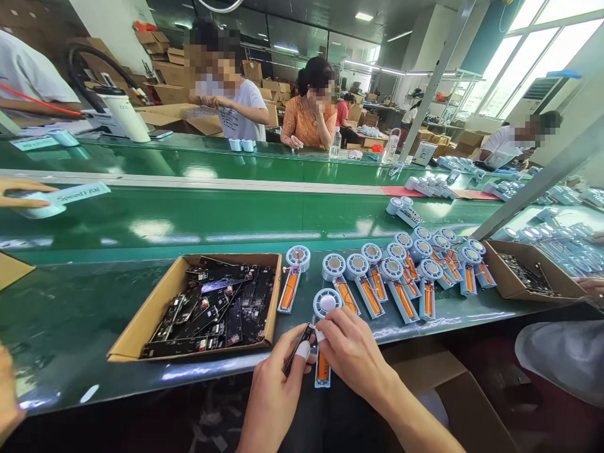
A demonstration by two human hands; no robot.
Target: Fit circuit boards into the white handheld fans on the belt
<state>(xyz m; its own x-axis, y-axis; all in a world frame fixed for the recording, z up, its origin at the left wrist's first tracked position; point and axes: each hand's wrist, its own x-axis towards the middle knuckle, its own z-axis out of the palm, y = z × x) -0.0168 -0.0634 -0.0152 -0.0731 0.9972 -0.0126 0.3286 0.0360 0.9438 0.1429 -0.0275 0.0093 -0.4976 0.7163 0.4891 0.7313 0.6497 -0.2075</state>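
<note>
My left hand [276, 380] is closed on a narrow black circuit board [302, 340], its thumb in a white finger cover along the board. Close beside it, my right hand [355, 351] is pinched at the board's upper end. Whatever its fingertips hold is too small and covered to name. Under both hands lies a light-blue handheld fan [326, 304] with a round head and an orange battery [323, 370] in its handle. The hands hide the middle of this fan. A cardboard box [195, 358] to the left holds many similar black boards.
Several opened fans [391, 270] with orange batteries crowd the bench to the right. Past them stands a second board box [566, 290]. A green conveyor [264, 214] runs behind. At left, another person's hand [23, 192] holds a fan. Co-workers sit across the line.
</note>
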